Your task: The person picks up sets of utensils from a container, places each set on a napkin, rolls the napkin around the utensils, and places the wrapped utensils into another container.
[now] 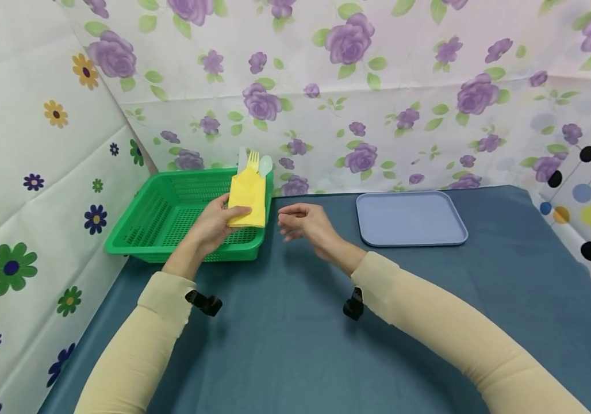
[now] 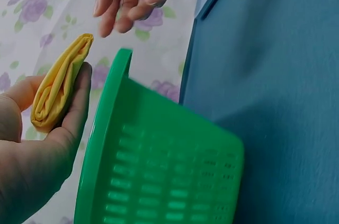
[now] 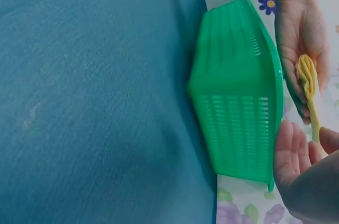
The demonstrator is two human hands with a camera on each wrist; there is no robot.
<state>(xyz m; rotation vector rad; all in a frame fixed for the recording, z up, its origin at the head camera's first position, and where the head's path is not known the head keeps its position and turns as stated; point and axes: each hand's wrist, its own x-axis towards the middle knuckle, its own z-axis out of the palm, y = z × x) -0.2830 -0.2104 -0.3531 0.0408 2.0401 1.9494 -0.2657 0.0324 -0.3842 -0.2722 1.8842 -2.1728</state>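
My left hand [image 1: 210,224] holds a folded yellow napkin [image 1: 248,198] above the right part of a green plastic basket [image 1: 228,253], thumb across its front. Out of the napkin's top stick a pale knife [image 1: 242,157], a yellow fork [image 1: 253,160] and a whitish spoon [image 1: 265,165]. In the left wrist view, the napkin's folded bottom edge [image 2: 55,89] lies between thumb and fingers. My right hand [image 1: 310,225] hovers just right of the basket, fingers loosely bent and holding nothing. Seen from the right wrist, it is close to the napkin [image 3: 306,73] but apart from it.
A light blue-grey tray [image 1: 411,218] lies at the back right of the table, which has a dark blue cover [image 1: 285,345]. Behind the table hangs a white sheet with purple flowers [image 1: 349,40]. Another flowered sheet [image 1: 11,267] borders the left side.
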